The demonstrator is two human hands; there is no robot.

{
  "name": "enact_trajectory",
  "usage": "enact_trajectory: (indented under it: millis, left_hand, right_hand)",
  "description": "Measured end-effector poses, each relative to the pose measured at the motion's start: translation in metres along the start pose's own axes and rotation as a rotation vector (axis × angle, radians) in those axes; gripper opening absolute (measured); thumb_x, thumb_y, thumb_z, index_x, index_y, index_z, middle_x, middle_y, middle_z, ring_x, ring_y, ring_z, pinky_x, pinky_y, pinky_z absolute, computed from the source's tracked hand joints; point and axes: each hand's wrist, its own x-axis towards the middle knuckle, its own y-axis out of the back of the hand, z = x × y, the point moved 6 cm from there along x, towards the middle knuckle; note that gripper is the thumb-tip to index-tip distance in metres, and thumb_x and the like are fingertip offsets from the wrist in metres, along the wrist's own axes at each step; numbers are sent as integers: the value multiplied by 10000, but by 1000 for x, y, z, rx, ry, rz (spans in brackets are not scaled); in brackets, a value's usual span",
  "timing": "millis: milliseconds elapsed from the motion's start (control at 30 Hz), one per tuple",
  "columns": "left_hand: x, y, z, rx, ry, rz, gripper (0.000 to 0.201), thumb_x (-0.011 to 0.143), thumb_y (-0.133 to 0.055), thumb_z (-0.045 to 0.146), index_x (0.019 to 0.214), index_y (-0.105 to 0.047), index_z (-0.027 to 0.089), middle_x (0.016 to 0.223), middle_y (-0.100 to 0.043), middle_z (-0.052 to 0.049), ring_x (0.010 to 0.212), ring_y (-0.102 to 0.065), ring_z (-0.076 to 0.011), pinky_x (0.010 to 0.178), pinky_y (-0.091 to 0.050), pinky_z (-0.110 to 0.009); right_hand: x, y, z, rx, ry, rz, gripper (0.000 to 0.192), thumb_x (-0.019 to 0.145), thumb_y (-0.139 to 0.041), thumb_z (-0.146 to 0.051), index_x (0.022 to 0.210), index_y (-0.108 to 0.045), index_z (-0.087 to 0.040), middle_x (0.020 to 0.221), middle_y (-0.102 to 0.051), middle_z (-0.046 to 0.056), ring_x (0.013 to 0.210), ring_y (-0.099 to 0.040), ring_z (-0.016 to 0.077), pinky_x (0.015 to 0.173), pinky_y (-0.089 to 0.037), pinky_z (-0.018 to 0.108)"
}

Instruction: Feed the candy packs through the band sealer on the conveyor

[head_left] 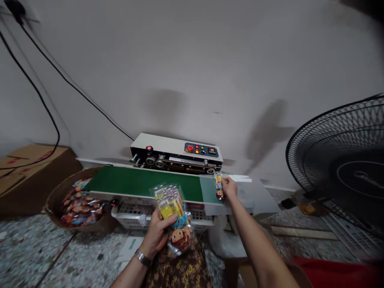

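My left hand (159, 230) is closed round a fanned stack of clear plastic packets (179, 236), each with a yellow barcode label and a brown-haired cartoon figure. With bent fingers, my right hand (229, 187) grips a single packet (219, 185) of the same kind. That packet's top edge is at the right end of a band sealing machine (177, 147), and its lower part lies over a translucent sheet (210, 200). A green conveyor belt (126, 182) runs along the machine's front. Red and orange lights glow on the control panel.
A round carton (54, 200) at the belt's left end holds many packets. Below the belt stands a white plastic basket (126, 218). A large black fan (339, 168) takes up the right side. A cardboard box (33, 176) sits at the left wall, under a hanging black cable (69, 82).
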Motion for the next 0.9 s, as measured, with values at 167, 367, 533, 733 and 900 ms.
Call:
enact_trajectory:
  millis: [167,367,533,733,900]
  left_hand:
    - [-1,-5,4,-9,-6,0,399,561,-747,95,919,-581,159,847,-703,-68,714,-662,-217,696,-531,-359]
    - [-4,-16,10,-8,-34,-65,410,576,-741,107,955,-586,132,891,-695,-100,756,-654,-218,745,-519,-370]
    - [-8,-13,12,10,-70,-48,425,572,-741,102,966,-587,137,885,-697,-93,742,-655,-206,727,-523,-343]
    - [-12,-5,9,-10,-45,-2,441,528,-766,115,938,-609,145,880,-704,-89,743,-660,-212,734,-518,-339]
    - [-16,-3,20,10,-91,-47,418,573,-746,129,964,-600,138,893,-697,-97,750,-654,-212,746,-511,-359]
  right_hand:
    - [-11,-11,-22,-104,79,-37,253,708,-550,-338,899,-646,-203,813,-641,81,745,-587,229,643,-414,317]
    - [-81,1,-78,152,486,-74,433,792,-462,-423,1128,-545,-163,994,-596,112,795,-566,198,699,-447,317]
    - [-124,10,-102,309,644,-255,319,836,-429,-406,966,-615,-183,872,-644,65,732,-577,174,686,-451,283]
    - [-128,6,-107,353,553,-336,311,814,-462,-415,938,-611,-171,800,-640,50,650,-568,158,609,-447,263]
    - [-178,-15,-143,504,595,-655,301,782,-526,-422,937,-617,-181,778,-622,28,643,-545,135,575,-428,228]
